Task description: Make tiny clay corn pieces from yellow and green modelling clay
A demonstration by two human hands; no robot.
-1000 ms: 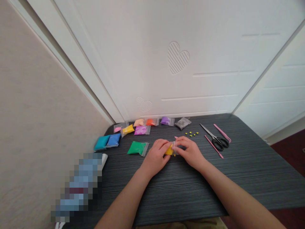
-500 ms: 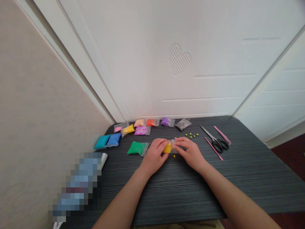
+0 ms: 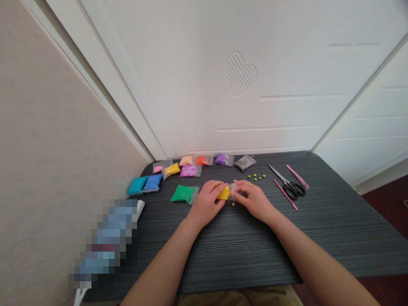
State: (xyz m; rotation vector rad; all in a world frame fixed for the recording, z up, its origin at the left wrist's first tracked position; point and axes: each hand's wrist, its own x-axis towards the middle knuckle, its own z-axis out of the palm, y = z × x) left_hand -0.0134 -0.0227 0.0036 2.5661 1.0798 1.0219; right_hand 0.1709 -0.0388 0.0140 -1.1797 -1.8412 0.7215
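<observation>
Both hands meet over a small clear zip bag of yellow clay (image 3: 225, 193) at the middle of the table. My left hand (image 3: 208, 199) is closed on the bag's filled end. The fingers of my right hand (image 3: 251, 197) pinch its clear open-end strip, partly hiding it. Just in front of the bag lies a tiny yellow piece (image 3: 233, 204). Beside my left hand rests a bag of green clay (image 3: 183, 193). Beyond my right hand several tiny yellow-green pieces (image 3: 255, 179) sit in a loose group.
Several bags of coloured clay line the back, among them a purple bag (image 3: 223, 159) and a grey bag (image 3: 245, 162). Blue bags (image 3: 153, 182) lie at the left. Black-handled scissors (image 3: 290, 187) and pink tools (image 3: 286, 194) are at the right. A blurred-out object (image 3: 108, 238) stands front left.
The camera view has tilted slightly, so the table appears a little higher. My right fingers have shifted slightly along the bag's clear end; both hands keep hold of it.
</observation>
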